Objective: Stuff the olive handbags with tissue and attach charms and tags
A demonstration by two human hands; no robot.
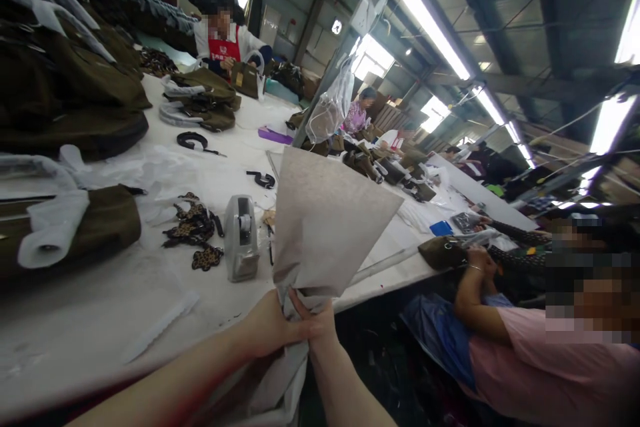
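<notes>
Both my hands meet at the bottom middle, pinching the lower corner of a stiff grey sheet of paper that fans upward above the table edge. My left hand grips it from the left, my right hand from the right, fingers closed on the crumpled corner. Just left of the sheet a grey tape dispenser stands on the white table. Leopard-print fabric pieces lie beside the dispenser.
Olive-brown bags are piled at the left, with white foam wrap over one. Black straps lie mid-table. A co-worker in pink sits at the right; another in a red apron works at the far end.
</notes>
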